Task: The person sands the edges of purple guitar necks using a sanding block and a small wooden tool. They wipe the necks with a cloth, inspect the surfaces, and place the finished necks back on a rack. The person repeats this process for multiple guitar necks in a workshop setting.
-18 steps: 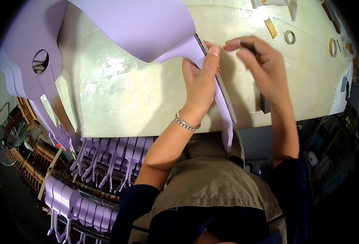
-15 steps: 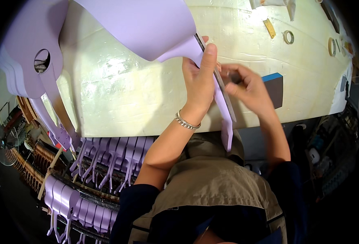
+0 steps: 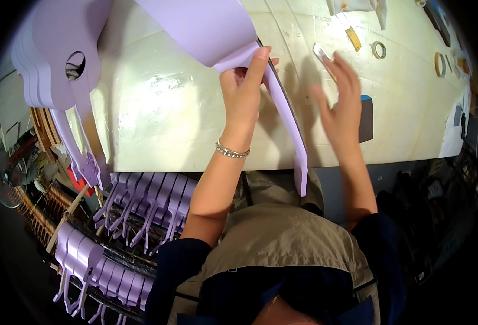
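My left hand is closed round the neck of a lilac ukulele-shaped instrument, close to where the neck meets the body. The neck slants toward me, and its head reaches past the table's front edge. A thin dark strip runs along the neck's right-hand side. To the right of it, my right hand is slightly blurred, thumb and fingers apart. A slim tool with a pale, silvery end lies by its fingertips, partly hidden behind them; its kind is unclear. Beside that hand sits a dark grey block with a blue edge.
Stacked lilac instrument bodies stand at the left table edge. Below hang rows of lilac instruments on racks. Tape rolls and a yellowish scrap lie on the pale tabletop at the far right.
My right hand has left the neck, moving right with its fingers opening. The slim tool now shows by its fingertips. A long grey strip seen along the neck no longer shows. My left hand keeps its grip.
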`<action>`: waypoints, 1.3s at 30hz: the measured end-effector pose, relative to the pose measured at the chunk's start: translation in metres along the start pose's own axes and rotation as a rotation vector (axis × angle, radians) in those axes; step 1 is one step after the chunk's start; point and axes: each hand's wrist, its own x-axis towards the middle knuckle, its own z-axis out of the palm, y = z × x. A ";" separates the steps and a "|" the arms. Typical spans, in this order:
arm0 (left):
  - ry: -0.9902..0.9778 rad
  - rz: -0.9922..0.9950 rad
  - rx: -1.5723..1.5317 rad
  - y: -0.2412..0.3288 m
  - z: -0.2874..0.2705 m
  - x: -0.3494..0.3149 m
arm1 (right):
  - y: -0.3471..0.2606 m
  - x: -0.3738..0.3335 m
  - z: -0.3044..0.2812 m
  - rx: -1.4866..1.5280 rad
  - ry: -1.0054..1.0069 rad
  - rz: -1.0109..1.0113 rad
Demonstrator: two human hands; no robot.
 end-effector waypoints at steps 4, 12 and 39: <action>-0.108 -0.050 0.005 -0.002 -0.009 0.001 | -0.024 -0.050 0.018 0.420 -0.294 0.242; -0.099 0.751 0.997 -0.007 -0.026 -0.079 | 0.008 -0.083 -0.004 0.540 -0.452 0.281; 0.778 0.748 1.921 0.165 -0.234 -0.387 | -0.391 -0.073 0.040 0.339 -2.164 -0.044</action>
